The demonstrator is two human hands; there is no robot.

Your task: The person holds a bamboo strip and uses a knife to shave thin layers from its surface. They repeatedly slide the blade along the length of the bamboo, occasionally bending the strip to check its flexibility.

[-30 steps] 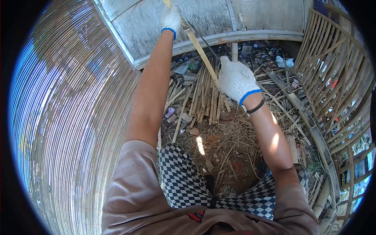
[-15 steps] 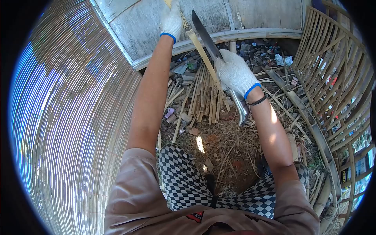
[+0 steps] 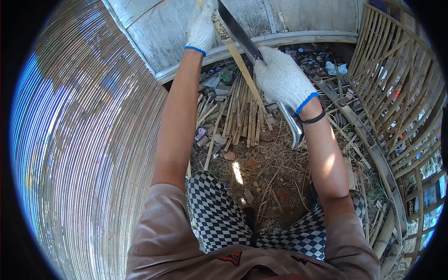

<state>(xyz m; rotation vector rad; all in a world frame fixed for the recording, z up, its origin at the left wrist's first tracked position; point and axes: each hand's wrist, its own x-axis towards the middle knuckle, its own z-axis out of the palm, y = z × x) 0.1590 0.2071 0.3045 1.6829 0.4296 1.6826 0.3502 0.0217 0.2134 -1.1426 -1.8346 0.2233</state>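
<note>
My left hand (image 3: 201, 30), in a white knit glove with a blue cuff, is closed round the upper part of a bamboo strip (image 3: 243, 70). The strip slants down to the right, its lower end above a pile of cut bamboo strips (image 3: 240, 109). In the same kind of glove, my right hand (image 3: 283, 78) grips a machete (image 3: 237, 31) by its handle. The dark blade points up and left, its tip end close to my left hand and overlapping the strip's upper part. Below my right wrist, the shiny curved handle end (image 3: 294, 126) sticks out.
A weathered board wall (image 3: 242, 18) stands ahead. On the left is a slatted bamboo screen (image 3: 88, 154), and on the right a bamboo lattice fence (image 3: 396, 79). Rubble and litter (image 3: 322, 60) lie along the wall base. Straw and chips (image 3: 275, 182) cover the ground between my knees.
The machete blade has moved up and left, nearer my left hand and the strip. My right hand has turned slightly; my left hand has come down a little, still on the strip.
</note>
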